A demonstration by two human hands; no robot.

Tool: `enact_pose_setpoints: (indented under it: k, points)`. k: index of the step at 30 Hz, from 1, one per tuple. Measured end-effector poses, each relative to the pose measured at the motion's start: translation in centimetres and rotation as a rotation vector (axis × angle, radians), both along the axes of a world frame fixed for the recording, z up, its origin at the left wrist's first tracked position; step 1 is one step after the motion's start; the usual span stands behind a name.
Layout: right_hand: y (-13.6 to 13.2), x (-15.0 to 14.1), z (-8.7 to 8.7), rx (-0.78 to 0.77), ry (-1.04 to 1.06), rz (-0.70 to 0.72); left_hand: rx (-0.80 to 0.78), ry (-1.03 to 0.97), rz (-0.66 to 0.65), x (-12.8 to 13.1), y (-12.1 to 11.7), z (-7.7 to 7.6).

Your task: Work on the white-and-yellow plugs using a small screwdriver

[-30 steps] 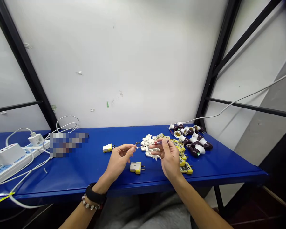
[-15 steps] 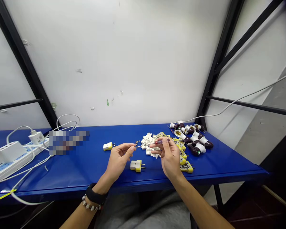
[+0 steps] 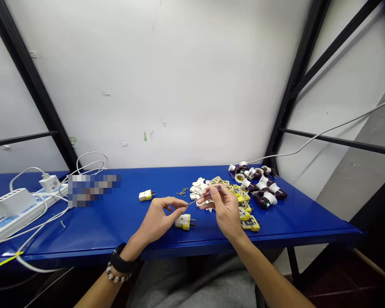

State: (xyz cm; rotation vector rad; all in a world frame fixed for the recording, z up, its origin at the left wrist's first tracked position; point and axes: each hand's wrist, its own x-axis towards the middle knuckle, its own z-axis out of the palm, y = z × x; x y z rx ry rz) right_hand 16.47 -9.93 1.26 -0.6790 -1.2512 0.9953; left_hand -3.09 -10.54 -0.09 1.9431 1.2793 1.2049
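Observation:
My right hand (image 3: 226, 209) is closed around the reddish handle of a screwdriver (image 3: 215, 190), whose thin metal shaft points left and slightly down. At the shaft's tip, the thumb and forefinger of my left hand (image 3: 165, 216) are pinched together. Whether a small screw also sits between those fingertips is too small to tell. Just below them lies a white and yellow plug (image 3: 183, 222), its pins pointing right. Another plug (image 3: 146, 195) lies farther left. Several loose screws (image 3: 182, 192) are scattered behind my hands.
White plug covers (image 3: 199, 187) and yellow plug halves (image 3: 250, 223) are piled behind and beside my right hand. Dark red and white lamp holders (image 3: 265, 199) are heaped at the right. A white power strip (image 3: 22, 214) with cables occupies the left. A white wall rises behind the blue table (image 3: 115, 226).
Both hands have come slightly lower, and the screwdriver's tip now slopes down more toward my left fingertips. The loose screws show more fully.

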Motion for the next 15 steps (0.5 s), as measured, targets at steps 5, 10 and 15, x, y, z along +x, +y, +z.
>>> enact_pose_setpoints:
  k: [5,10,15]
  points:
    - [0.4,-0.6,0.9,0.034,-0.251,0.102,-0.028,0.129,-0.118,-0.7,0.2,-0.5]
    - [1.0,-1.4,1.6,0.085,-0.437,0.123,-0.057,0.18,-0.136,-0.6,0.1,-1.0]
    - [1.3,-2.0,2.0,0.147,-0.528,0.117,-0.057,0.167,-0.186,-0.6,0.0,-0.4]
